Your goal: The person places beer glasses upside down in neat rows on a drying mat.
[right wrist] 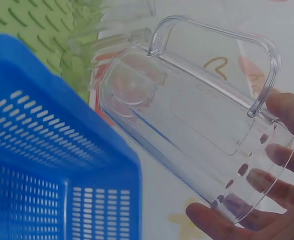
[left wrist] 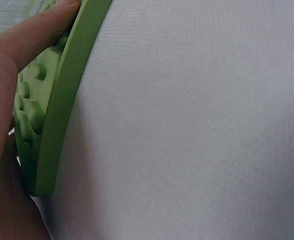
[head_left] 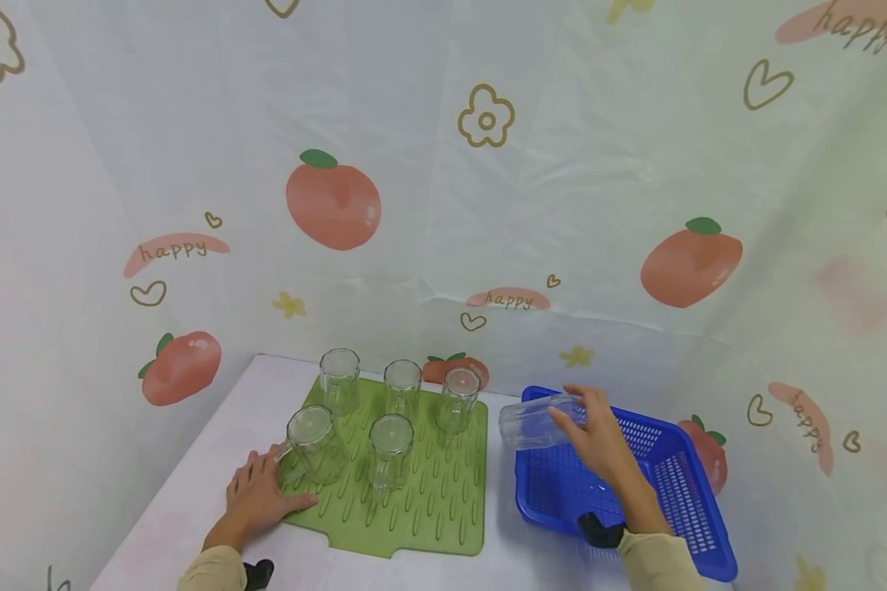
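My right hand [head_left: 599,431] holds a clear glass mug [right wrist: 187,115] by one end, with the thumb and fingers spread round it. The mug lies tipped nearly on its side above the left part of a blue basket [head_left: 562,517]. In the right wrist view its handle faces up. My left hand [head_left: 259,497] rests at the near left corner of a green ridged mat [head_left: 436,525], its thumb lying on the mat's edge. Close to those fingers stands a glass mug [head_left: 318,447], handle toward the hand.
Several more clear mugs stand on the mat, such as a front one [head_left: 390,451] and a back right one [head_left: 458,402]. The perforated basket stands right of the mat on a white table [head_left: 498,525]. A printed white curtain [head_left: 429,205] hangs behind and at both sides.
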The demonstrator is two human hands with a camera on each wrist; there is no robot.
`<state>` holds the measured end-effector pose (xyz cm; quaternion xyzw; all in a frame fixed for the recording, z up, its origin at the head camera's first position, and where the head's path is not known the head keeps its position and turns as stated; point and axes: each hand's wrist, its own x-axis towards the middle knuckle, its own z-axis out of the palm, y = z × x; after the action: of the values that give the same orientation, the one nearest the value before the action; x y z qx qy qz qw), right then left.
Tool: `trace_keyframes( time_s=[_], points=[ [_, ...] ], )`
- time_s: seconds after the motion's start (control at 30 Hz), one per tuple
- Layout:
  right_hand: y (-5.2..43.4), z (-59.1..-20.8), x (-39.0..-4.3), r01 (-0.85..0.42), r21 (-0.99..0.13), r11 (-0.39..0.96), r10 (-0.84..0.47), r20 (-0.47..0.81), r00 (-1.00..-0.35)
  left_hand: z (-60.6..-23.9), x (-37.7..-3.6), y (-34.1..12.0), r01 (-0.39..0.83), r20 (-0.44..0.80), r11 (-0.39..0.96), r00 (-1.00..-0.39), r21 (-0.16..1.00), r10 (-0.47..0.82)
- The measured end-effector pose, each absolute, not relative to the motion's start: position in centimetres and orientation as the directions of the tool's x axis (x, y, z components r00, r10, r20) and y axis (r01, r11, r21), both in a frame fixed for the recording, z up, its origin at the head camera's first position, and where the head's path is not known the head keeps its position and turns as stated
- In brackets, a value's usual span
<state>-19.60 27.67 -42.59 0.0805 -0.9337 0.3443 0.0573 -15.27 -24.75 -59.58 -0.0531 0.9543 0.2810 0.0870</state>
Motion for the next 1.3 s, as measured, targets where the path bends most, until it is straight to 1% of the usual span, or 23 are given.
trace_keyframes(
  time_s=[0.13, 0.37, 0.8, 1.07, 1.3],
  points=[
    [27.2, -42.7, -19.6, -0.193, -0.655, 0.731, -0.115, 0.161, -0.98, -59.5, -15.3, -24.7, -0.15, -0.203, 0.84, -0.978, 0.522, -0.048],
    [26.5, -43.3, -19.6, -0.223, -0.672, 0.706, -0.11, 0.207, -0.972, -59.5, -15.3, -24.7, -0.151, -0.207, 0.84, -0.977, 0.521, -0.047],
    [25.0, -44.8, -19.1, -0.177, -0.749, 0.639, -0.079, 0.165, -0.983, -59.5, -15.3, -24.7, -0.162, -0.21, 0.833, -0.976, 0.53, -0.056],
    [23.9, -46.7, -18.3, -0.144, -0.816, 0.559, -0.047, 0.142, -0.989, -59.9, -15.2, -24.5, -0.141, -0.196, 0.835, -0.98, 0.531, -0.041],
    [22.2, -48.0, -18.1, -0.17, -0.858, 0.485, -0.02, 0.184, -0.983, -59.8, -15.2, -24.9, -0.119, -0.179, 0.855, -0.983, 0.504, -0.031]
  ],
)
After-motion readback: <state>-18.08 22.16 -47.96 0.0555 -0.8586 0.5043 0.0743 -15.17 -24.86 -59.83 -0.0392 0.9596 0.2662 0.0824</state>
